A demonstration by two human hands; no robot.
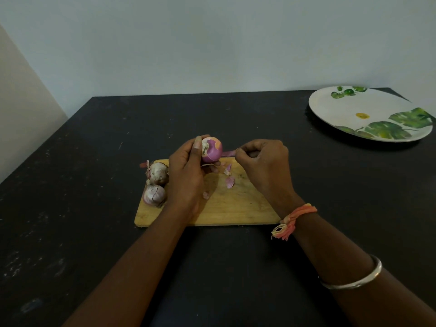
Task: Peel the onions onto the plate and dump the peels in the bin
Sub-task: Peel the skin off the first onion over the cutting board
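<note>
Pinching a strip of skin [227,153] between thumb & fingertips, the R hand [262,159] is closed on it. The strip runs out at 3 o'clock from the onion [212,152], still attached. The L hand [186,171] is curled round that onion, thumb over the top, holding it just above the far part of the chopping board [236,208]. The onion is mostly bare: smooth purple flesh w/ a patch of orange skin at approx 1 o'clock.

Handling, my guess: the bulb is firm & light, and the bared flesh looks slick, so a wrap-round hold suits it. The skin is papery and prob. tears easily, so take it near the root end and pull along the curve.

Count:
- 3 onions: 1 in hand, 2 unpeeled onions [159,172] at the board's 9 o'clock edge
- 3 loose scraps [229,181] on the board, plus 1 reddish bit at its far-left corner
- 1 board on the dark table [94,161]
- 1 leaf-print plate [354,107], nothing on it, at approx 2 o'clock from the board, well apart

R arm wears a thread band [297,215] & a bangle [354,279]. No bin in view.
</note>
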